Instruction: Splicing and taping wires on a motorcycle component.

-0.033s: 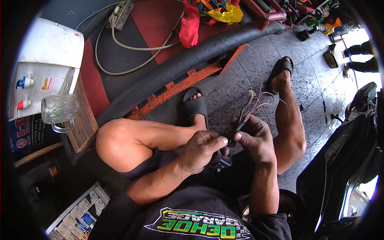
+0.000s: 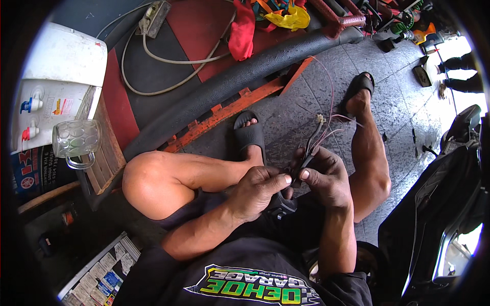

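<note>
My left hand (image 2: 261,189) and my right hand (image 2: 327,176) meet over my lap, fingers closed round a black-sleeved wire bundle (image 2: 308,159). The right thumb presses along the sleeve, while the left thumb and fingers pinch its lower end. Thin pinkish and pale wires (image 2: 331,97) fan out from the bundle, one reaching up toward the orange frame. A darker wire ends in a small whitish connector (image 2: 320,118). Just below the left fingers is a black plastic part (image 2: 284,205), largely hidden by the hand. Exactly where the bundle joins this part cannot be seen.
An orange metal frame (image 2: 235,110) and black padded tube (image 2: 224,84) cross ahead. On the left, a glass mug (image 2: 76,140) stands by a white water dispenser (image 2: 64,56). A black motorcycle (image 2: 434,214) is close on my right. Another person's legs (image 2: 462,74) show far right.
The loose wire ends have shifted slightly above my hands. Both hands keep nearly the same place and grip.
</note>
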The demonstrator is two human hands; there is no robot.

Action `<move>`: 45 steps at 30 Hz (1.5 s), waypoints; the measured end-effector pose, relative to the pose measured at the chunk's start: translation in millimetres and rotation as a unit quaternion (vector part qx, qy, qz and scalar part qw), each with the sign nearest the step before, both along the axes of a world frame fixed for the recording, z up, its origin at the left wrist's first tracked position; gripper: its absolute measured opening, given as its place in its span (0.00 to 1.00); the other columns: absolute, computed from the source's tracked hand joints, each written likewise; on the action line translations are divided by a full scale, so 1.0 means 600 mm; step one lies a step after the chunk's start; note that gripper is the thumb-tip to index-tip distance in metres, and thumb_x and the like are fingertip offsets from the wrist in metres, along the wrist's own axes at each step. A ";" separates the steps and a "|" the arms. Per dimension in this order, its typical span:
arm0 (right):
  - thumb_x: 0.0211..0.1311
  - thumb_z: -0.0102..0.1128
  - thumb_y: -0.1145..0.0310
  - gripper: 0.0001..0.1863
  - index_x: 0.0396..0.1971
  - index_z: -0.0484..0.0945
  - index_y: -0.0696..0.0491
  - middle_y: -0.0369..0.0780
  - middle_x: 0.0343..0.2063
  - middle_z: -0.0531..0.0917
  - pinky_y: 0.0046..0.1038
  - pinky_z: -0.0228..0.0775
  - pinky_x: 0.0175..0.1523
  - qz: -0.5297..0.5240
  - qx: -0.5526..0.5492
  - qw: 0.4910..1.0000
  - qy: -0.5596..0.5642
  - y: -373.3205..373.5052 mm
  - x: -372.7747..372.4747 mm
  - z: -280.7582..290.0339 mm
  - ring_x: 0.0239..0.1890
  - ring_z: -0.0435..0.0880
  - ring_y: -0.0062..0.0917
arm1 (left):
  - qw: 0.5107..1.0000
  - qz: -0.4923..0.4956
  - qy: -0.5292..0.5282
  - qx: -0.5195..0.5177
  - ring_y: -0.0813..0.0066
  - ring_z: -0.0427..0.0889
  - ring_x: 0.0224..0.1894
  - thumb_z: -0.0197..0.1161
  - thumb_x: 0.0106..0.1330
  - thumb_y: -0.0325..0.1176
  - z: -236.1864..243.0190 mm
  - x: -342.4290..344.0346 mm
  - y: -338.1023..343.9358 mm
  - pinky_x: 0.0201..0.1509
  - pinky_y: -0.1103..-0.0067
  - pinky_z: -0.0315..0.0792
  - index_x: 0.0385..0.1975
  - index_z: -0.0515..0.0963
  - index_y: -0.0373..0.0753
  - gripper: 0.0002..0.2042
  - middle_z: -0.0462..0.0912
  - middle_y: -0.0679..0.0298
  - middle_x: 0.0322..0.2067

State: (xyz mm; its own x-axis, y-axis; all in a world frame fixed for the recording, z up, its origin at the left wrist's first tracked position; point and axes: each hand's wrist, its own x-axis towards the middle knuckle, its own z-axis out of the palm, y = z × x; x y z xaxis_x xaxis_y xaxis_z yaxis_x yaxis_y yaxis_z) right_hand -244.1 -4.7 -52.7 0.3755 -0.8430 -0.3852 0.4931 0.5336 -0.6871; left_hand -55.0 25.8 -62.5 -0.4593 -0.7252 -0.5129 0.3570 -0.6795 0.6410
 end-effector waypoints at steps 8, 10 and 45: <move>0.58 0.69 0.77 0.15 0.44 0.78 0.63 0.39 0.34 0.84 0.24 0.76 0.41 0.015 -0.009 0.994 0.112 0.014 -0.002 0.029 0.34 0.82 0.21 | 0.990 0.001 -0.101 -0.095 0.85 0.73 0.29 0.59 0.71 0.41 -0.002 -0.001 0.002 0.34 0.83 0.66 0.30 0.81 0.35 0.15 0.79 0.70 0.25; 0.59 0.69 0.73 0.07 0.32 0.80 0.61 0.34 0.26 0.82 0.18 0.69 0.35 0.067 -0.043 0.949 0.305 0.010 0.009 0.066 0.30 0.76 0.12 | 0.982 0.000 -0.147 -0.119 0.86 0.72 0.27 0.60 0.71 0.40 0.003 0.002 0.001 0.31 0.83 0.66 0.30 0.81 0.34 0.14 0.79 0.70 0.24; 0.59 0.67 0.73 0.10 0.24 0.79 0.63 0.37 0.15 0.77 0.21 0.65 0.26 -0.016 -0.079 0.862 0.501 0.041 0.048 0.074 0.21 0.70 0.12 | 0.858 -0.058 -0.356 -0.366 0.61 0.80 0.20 0.59 0.65 0.26 0.023 -0.006 -0.017 0.25 0.72 0.70 0.29 0.75 0.31 0.05 0.78 0.52 0.19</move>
